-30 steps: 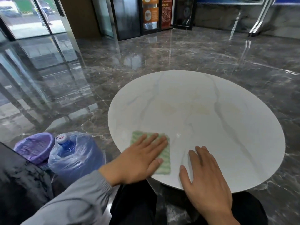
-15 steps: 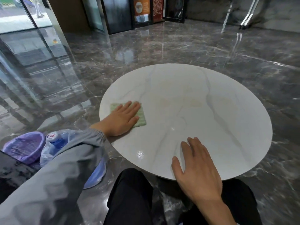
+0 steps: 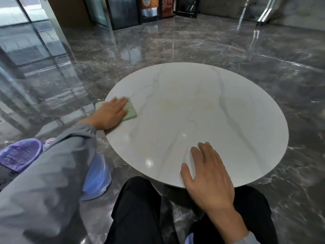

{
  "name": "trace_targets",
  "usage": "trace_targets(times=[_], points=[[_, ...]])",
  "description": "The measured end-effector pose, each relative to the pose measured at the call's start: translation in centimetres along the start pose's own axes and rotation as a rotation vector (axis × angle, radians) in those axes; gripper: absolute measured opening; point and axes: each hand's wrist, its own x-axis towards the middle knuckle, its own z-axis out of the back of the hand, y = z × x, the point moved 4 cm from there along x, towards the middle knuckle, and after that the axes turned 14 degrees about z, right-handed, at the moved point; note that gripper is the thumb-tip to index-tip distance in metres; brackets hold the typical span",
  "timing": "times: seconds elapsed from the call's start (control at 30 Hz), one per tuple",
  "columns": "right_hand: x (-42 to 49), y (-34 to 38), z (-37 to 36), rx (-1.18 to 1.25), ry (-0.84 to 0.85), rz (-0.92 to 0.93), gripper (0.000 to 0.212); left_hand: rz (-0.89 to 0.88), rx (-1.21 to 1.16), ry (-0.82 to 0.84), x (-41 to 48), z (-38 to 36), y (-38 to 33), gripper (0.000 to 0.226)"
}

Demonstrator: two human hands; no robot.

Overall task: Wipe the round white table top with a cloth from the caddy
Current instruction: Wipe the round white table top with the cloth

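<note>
The round white table top [image 3: 219, 120] with faint grey veins fills the middle of the view. A pale green cloth [image 3: 130, 111] lies at its left edge, partly hanging past the rim. My left hand [image 3: 110, 114] presses flat on the cloth, fingers together and pointing away from me. My right hand [image 3: 209, 175] rests flat on the near edge of the table, fingers spread, holding nothing. Faint yellowish stains [image 3: 184, 104] show near the table's centre.
A purple basket [image 3: 19, 157] sits on the floor at the left, beside a blue water jug [image 3: 95, 178] mostly hidden by my grey sleeve. My dark-trousered legs [image 3: 137, 213] are under the near edge. Glossy dark marble floor [image 3: 175, 48] surrounds the table; glass panels stand left.
My left hand has slid the cloth from the near edge of the table along its left side, out to the left rim. My right hand has stayed on the near edge.
</note>
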Motion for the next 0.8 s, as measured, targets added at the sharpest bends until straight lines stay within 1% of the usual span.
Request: trace_targets(times=[0.03,0.07,0.13,0.17,0.2,0.23,0.27,0.37,0.47,0.5,0.57,0.6,0.67,0.8], points=[[0.0,0.0,0.0,-0.004,-0.009,0.002,0.065,0.044,0.027,-0.011,1.3,0.1,1.0,0.065],[0.0,0.0,0.1,-0.008,-0.020,0.001,0.064,0.079,0.053,-0.015,2.5,-0.1,1.9,0.070],[-0.1,0.1,0.2,-0.016,-0.025,-0.001,0.064,0.079,0.072,-0.032,3.6,-0.4,2.1,0.099],[0.0,0.1,0.1,-0.015,-0.026,-0.001,0.064,0.065,0.076,-0.043,3.5,-0.6,1.4,0.106],[0.0,0.0,0.1,-0.013,-0.027,-0.001,0.064,0.075,0.072,-0.040,2.5,-0.6,0.3,0.098],[0.0,0.0,0.1,-0.009,-0.027,0.000,0.065,0.075,0.080,-0.021,0.9,-0.7,-1.1,0.083],[0.0,0.0,0.1,-0.007,-0.027,0.001,0.065,0.037,0.065,-0.010,-1.0,-0.8,-2.9,0.074],[0.1,0.0,0.0,-0.014,-0.026,0.004,0.064,-0.180,0.040,0.031,-7.9,-2.1,-8.1,0.076],[0.1,0.0,0.0,-0.011,-0.031,-0.002,0.065,-0.413,0.028,0.027,-15.0,-4.2,-12.0,0.074],[0.0,0.0,0.0,-0.017,-0.032,-0.001,0.065,-0.468,0.037,0.024,-16.9,-4.6,-12.8,0.072],[0.0,0.0,0.0,-0.028,-0.031,-0.001,0.065,-0.515,0.023,0.029,-18.3,-4.7,-13.2,0.068],[-0.1,-0.1,0.0,-0.031,-0.029,0.001,0.066,-0.509,0.011,0.038,-18.0,-4.4,-12.9,0.067],[-0.1,-0.2,0.0,-0.027,-0.040,0.006,0.066,-0.432,0.001,0.062,-15.6,-3.6,-11.1,0.071],[-0.1,-0.1,0.0,-0.018,-0.042,0.004,0.064,-0.147,-0.019,0.039,-8.2,-1.5,-3.8,0.087]])
